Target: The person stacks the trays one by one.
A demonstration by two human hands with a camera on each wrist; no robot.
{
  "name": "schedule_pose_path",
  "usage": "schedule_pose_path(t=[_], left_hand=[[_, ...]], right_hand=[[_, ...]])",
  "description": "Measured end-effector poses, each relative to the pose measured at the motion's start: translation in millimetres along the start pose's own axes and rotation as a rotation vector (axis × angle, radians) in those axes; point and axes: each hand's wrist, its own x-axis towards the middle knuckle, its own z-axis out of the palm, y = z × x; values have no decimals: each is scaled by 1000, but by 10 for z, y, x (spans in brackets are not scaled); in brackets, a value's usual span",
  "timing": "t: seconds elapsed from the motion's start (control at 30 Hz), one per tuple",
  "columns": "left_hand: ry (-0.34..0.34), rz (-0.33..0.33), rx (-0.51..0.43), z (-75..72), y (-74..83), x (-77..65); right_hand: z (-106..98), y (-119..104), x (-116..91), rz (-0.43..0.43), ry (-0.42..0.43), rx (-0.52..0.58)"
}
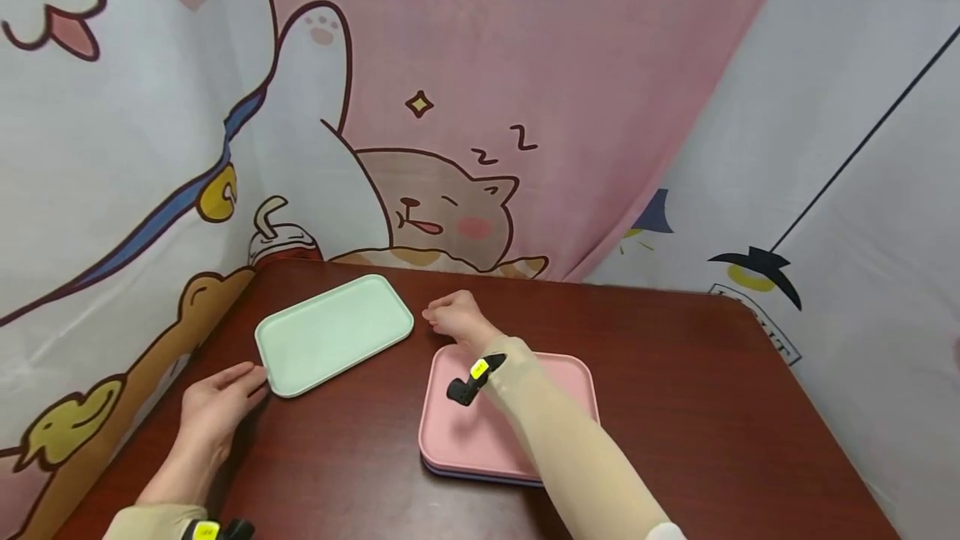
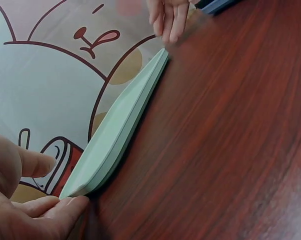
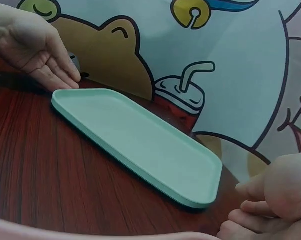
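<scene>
A light green rectangular tray lies flat at the back left of the table, set at a slant. At its left end is my left hand, fingers extended, fingertips right at the rim in the left wrist view. My right hand is by the tray's right end, its fingers loosely bent. In the right wrist view a small gap separates those fingers from the tray's corner. Under my right forearm sits a pink tray, stacked on a dark blue one.
The dark red-brown wooden table ends at a printed cartoon curtain behind and a similar cloth on the left. Its right edge slopes away beside a white cloth. Each wrist bears a small black camera.
</scene>
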Motion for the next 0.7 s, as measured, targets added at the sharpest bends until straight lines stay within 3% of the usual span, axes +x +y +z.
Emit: schedule_pose_path(t=[0.27,0.7], left_hand=[[-41,-10,16,39,9,15],[-64,0,19,27,20,24]], right_hand=[[155,-4,113,-4,-69,-7],[152,30,170,-9,-158,-9]])
